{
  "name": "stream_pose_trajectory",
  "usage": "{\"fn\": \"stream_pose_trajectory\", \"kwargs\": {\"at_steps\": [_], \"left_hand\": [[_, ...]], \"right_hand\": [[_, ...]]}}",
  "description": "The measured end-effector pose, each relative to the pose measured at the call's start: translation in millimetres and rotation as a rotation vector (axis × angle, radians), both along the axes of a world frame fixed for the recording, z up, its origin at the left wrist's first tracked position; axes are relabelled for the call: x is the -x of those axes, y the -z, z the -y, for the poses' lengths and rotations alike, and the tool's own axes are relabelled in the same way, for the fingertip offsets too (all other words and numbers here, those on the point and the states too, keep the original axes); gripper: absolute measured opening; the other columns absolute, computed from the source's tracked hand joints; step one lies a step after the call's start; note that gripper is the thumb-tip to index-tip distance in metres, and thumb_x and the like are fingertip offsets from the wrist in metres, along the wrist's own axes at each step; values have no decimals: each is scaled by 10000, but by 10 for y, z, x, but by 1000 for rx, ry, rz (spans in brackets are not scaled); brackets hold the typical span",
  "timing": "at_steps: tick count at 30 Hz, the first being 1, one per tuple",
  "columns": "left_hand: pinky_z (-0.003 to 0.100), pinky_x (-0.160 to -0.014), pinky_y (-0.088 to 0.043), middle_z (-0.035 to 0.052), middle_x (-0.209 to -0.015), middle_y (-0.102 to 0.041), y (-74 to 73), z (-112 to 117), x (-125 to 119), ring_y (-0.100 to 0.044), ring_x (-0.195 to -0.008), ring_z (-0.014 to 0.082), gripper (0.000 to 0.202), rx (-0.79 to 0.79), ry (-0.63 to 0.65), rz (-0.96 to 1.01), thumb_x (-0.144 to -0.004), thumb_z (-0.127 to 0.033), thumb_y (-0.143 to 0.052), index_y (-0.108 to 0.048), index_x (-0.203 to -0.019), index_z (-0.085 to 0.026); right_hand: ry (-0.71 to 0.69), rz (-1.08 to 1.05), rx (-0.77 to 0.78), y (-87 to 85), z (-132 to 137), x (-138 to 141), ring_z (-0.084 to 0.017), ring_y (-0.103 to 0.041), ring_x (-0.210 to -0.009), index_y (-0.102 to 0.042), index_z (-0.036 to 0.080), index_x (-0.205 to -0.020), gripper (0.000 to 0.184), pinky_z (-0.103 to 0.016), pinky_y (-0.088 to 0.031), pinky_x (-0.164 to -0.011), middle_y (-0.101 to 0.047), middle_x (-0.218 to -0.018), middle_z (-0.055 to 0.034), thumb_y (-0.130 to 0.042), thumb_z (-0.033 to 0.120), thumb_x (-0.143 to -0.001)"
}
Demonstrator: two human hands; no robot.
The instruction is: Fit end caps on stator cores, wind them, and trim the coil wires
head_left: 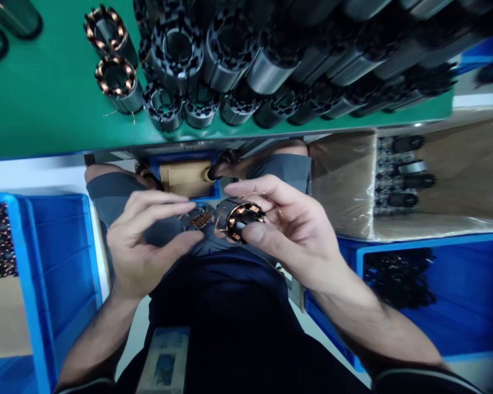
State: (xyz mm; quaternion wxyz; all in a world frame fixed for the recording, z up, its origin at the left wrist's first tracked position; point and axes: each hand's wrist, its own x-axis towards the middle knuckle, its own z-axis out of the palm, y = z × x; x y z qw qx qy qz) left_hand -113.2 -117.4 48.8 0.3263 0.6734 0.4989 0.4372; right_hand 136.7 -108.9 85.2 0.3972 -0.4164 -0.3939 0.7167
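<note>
Stator (243, 220) at centre, copper-wound: my right hand (296, 230) pinches its steel shell, thumb on the rim. My left hand (143, 241) pinches a smaller wound piece (197, 216) touching it at 9 o'clock. Likely dense, stiff, slick; grip the steel, spare the fine wire. Blue bin (468, 284) at 4 o'clock holds dark parts (398, 276); cardboard box (456, 164) at 2 holds black ones.

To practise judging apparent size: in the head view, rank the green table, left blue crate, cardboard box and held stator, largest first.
1. Green table
2. Left blue crate and cardboard box: similar, both cropped, so tied
3. Stator in the right hand, smallest though nearest
</note>
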Motion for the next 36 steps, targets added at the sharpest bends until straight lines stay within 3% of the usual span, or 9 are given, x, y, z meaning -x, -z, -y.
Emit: {"fn": "stream_pose_trajectory", "kwargs": {"at_steps": [4,8,11,18,23,26,29,33,36], "left_hand": [[408,-1109,-666,14,-1282,-889,-211,-18,-139,-818,-1209,225,101,36,-13,186,-1075,-411,-967,-915,-1082,-325],[408,-1089,-682,67,-1276,-882,-15,30,-165,-833,-1210,243,266,316,6,299,-1174,-460,-828,-853,-1001,-259],[418,-1046,-701,79,-1231,-899,84,35,-112,-853,-1177,265,268,360,1,347,-1141,-522,-867,-907,-1048,-274],[361,-1001,-713,51,-1189,-900,-198,-59,-93,-852,-1112,212,35,309,227,360,-1122,-339,-909,-914,-1105,-308],[334,-853,-732,90,-1206,-911,166,24,-94,-885,-1046,232,313,499,118,416,-1150,-511,-853,-837,-991,-241],[369,-1088,-740,53,-1389,-901,205,59,-36,-880,-1306,256,316,347,55,345,-1065,-511,-967,-847,-1286,-319],[485,-1321,-679,38,-1593,-818,-34,52,17,-826,-1469,328,880,33,84,84,-854,-561,-1138,-734,-1623,-420],[423,-1131,-799,29,-1556,-855,-315,38,58,-930,-1208,288,620,-91,149,-149,-1011,-500,-1022,-789,-1573,-383],[416,-1091,-821,1,-1547,-870,-299,64,77,-943,-1168,297,707,5,179,-138,-942,-474,-1080,-799,-1587,-407]], "right_hand": [[-27,52,-24,14,11,86,-205,-921,-1103,-757,256,-1440,462,-299,-757,-962,-921,-1214,-56,-964,450,-1075],[-45,21,-61,-5,18,8,-207,-915,-975,-697,303,-1546,568,-301,-751,-855,-902,-1124,-27,-926,547,-1087],[-74,43,-52,-14,34,-41,-192,-904,-951,-670,310,-1565,583,-275,-735,-836,-891,-1111,-13,-950,464,-1077],[-111,37,-65,90,78,26,-136,-861,-957,-662,267,-1560,581,-211,-703,-870,-853,-1104,5,-957,334,-1064],[-102,20,-68,60,87,-46,-210,-917,-1065,-633,302,-1586,579,-296,-747,-898,-895,-1217,-32,-925,378,-1092],[-55,56,-80,44,86,-41,-177,-892,-1012,-638,304,-1580,558,-275,-733,-902,-876,-1151,-8,-918,342,-1099],[-72,79,-97,43,79,21,-172,-874,-1004,-634,300,-1599,582,-270,-732,-903,-858,-1123,1,-919,330,-1092],[-142,160,-161,7,11,82,-194,-860,-1010,-671,301,-1635,636,-308,-747,-904,-850,-1121,-12,-947,322,-1062],[-51,330,-391,-14,-65,73,-210,-812,-1014,-871,285,-1375,422,-334,-730,-873,-836,-1106,-33,-1022,300,-981]]}}
